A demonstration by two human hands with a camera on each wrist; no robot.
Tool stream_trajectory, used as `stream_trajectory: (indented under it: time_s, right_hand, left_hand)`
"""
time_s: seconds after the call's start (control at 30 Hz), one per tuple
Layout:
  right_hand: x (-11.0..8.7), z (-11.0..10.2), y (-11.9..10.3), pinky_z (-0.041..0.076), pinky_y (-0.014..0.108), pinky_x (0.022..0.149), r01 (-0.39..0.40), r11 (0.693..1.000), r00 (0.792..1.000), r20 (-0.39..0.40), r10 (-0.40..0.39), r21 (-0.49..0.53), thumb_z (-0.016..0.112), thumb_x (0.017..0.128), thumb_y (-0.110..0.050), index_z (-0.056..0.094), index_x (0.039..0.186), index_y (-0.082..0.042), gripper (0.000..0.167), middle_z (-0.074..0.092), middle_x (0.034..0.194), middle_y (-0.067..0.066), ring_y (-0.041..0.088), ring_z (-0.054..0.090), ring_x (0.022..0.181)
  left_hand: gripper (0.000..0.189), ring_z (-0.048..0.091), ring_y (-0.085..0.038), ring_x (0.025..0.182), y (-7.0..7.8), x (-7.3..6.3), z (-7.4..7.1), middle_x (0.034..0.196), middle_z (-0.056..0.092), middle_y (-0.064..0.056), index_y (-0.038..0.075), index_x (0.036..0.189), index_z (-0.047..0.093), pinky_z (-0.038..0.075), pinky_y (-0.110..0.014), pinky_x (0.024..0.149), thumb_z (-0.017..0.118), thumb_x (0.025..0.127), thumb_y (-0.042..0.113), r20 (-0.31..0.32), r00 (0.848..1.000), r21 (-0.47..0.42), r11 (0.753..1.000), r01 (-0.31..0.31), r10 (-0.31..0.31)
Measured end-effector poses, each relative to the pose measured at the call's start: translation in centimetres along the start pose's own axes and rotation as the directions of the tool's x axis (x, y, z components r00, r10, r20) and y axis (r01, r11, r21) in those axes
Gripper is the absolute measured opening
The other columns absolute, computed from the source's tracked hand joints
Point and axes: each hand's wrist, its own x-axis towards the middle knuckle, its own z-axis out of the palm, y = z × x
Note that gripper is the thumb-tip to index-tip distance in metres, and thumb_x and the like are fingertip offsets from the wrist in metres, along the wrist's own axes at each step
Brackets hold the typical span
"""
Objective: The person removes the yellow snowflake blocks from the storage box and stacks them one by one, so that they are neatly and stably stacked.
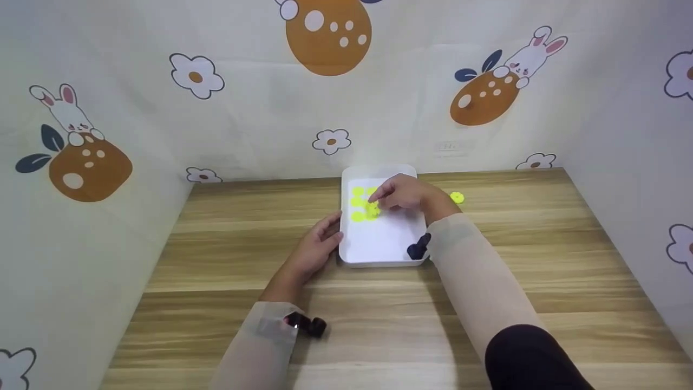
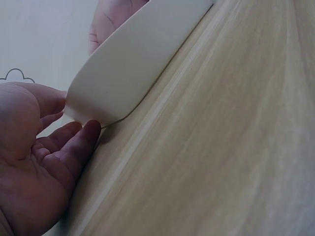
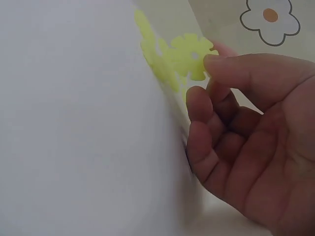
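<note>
A white tray (image 1: 384, 250) stands on the table, with several bright yellow pieces (image 1: 357, 201) lying in its left half. Over them, my right hand (image 1: 403, 192) pinches a yellow flower-shaped disc (image 3: 192, 55) between thumb and fingertip. The disc has a notched edge and a small central hole; its underside is hidden. At the tray's left wall rests my left hand (image 1: 316, 246), its fingers and thumb touching the outside. In the left wrist view the fingertips (image 2: 92, 129) meet the tray's lower corner.
Another yellow flower-shaped disc (image 1: 457, 197) lies on the wood-grain table (image 1: 243, 238), right of the tray. A patterned cloth wall (image 1: 260, 130) rises just behind the tray. Small black cameras (image 1: 308, 324) are strapped to both wrists.
</note>
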Motion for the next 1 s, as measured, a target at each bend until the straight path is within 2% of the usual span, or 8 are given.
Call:
stream_trajectory:
  time_s: [0.17, 0.37, 0.57, 0.7, 0.87, 1.0]
  right_hand:
    - [-0.5, -0.5, -0.6, 0.056, 0.038, 0.100, 0.018, 0.988, 1.000, -0.009, -0.016, 0.151, 0.071, 0.092, -0.020, 0.076, 0.114, -0.020, 0.023, 0.071, 0.116, 0.002, 0.028, 0.067, 0.108]
    - [-1.7, -1.2, -1.4, 0.053, 0.045, 0.107, 0.060, 0.980, 0.996, -0.071, -0.047, 0.191, 0.069, 0.094, -0.021, 0.074, 0.117, -0.020, 0.023, 0.068, 0.118, 0.004, 0.031, 0.067, 0.114]
    - [-3.1, -1.8, -1.2, 0.052, 0.046, 0.107, 0.144, 0.961, 0.978, -0.185, -0.101, 0.237, 0.070, 0.093, -0.017, 0.074, 0.114, -0.023, 0.022, 0.067, 0.120, 0.004, 0.033, 0.066, 0.114]
    - [-4.1, -2.2, -0.5, 0.053, 0.047, 0.106, 0.190, 0.939, 0.961, -0.253, -0.117, 0.288, 0.069, 0.093, -0.014, 0.072, 0.115, -0.016, 0.022, 0.066, 0.120, 0.007, 0.030, 0.067, 0.110]
    - [-4.9, -2.4, 0.5, 0.060, 0.033, 0.093, 0.240, 0.913, 0.935, -0.333, -0.125, 0.330, 0.070, 0.093, -0.011, 0.072, 0.118, -0.009, 0.025, 0.068, 0.117, 0.010, 0.029, 0.068, 0.105]
    - [-5.6, -2.5, 1.4, 0.061, 0.028, 0.087, 0.261, 0.906, 0.915, -0.385, -0.121, 0.335, 0.071, 0.093, -0.013, 0.072, 0.119, -0.008, 0.026, 0.070, 0.116, 0.009, 0.023, 0.069, 0.099]
  left_hand:
    - [0.055, 0.040, -0.023, 0.147, 0.0, 0.0, 0.0, 0.159, 0.042, -0.007, 0.016, 0.154, 0.039, 0.036, -0.040, 0.121, 0.056, 0.102, 0.012, -0.001, 1.000, -0.008, 1.000, -0.012, 0.012]
    - [0.054, 0.041, -0.023, 0.147, 0.0, -0.1, 0.0, 0.158, 0.043, -0.008, 0.018, 0.153, 0.040, 0.037, -0.040, 0.121, 0.057, 0.101, 0.013, -0.010, 1.000, 0.005, 1.000, -0.017, 0.017]
    - [0.055, 0.042, -0.024, 0.146, -0.1, -0.1, 0.1, 0.158, 0.043, -0.009, 0.015, 0.153, 0.040, 0.037, -0.040, 0.121, 0.057, 0.101, 0.013, -0.005, 1.000, -0.003, 1.000, -0.031, 0.031]
    - [0.055, 0.041, -0.024, 0.147, -0.1, 0.0, 0.1, 0.158, 0.042, -0.010, 0.013, 0.154, 0.039, 0.036, -0.040, 0.121, 0.056, 0.102, 0.011, 0.005, 0.999, -0.016, 0.999, -0.041, 0.041]
    - [0.055, 0.039, -0.025, 0.148, -0.1, -0.1, 0.1, 0.158, 0.041, -0.011, 0.012, 0.154, 0.038, 0.035, -0.040, 0.122, 0.055, 0.102, 0.009, 0.009, 0.999, -0.050, 0.998, -0.044, 0.045]
    - [0.055, 0.039, -0.025, 0.148, -0.1, -0.1, 0.1, 0.159, 0.041, -0.010, 0.013, 0.154, 0.038, 0.035, -0.041, 0.122, 0.055, 0.102, 0.011, 0.005, 0.999, -0.035, 0.999, -0.037, 0.037]
